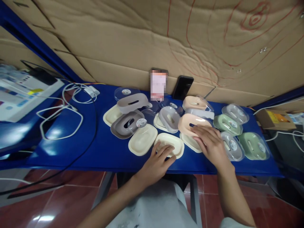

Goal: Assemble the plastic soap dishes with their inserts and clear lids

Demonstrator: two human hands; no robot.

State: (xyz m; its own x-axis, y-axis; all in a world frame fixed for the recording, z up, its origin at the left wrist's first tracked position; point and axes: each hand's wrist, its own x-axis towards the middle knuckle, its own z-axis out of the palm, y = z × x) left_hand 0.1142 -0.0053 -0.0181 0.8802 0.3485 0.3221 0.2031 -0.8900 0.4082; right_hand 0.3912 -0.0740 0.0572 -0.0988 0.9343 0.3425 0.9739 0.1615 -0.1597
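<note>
My left hand (156, 163) rests with spread fingers on a cream oval tray (177, 144) near the front edge of the blue table (99, 148). My right hand (210, 142) lies flat over another cream tray (188, 141), its fingertips touching a peach soap-dish part (190, 121) just behind. A further cream tray (142, 139) sits left of my left hand. Grey parts (127, 125), with a round sticker, lie further left. Neither hand grips anything.
Green dishes with clear lids (253, 145) and clear-lidded grey ones (234, 113) crowd the right end. Two phones (182, 87) lean on the cardboard wall (166, 38). White cables (59, 123) loop at the left. A small box (273, 118) sits far right.
</note>
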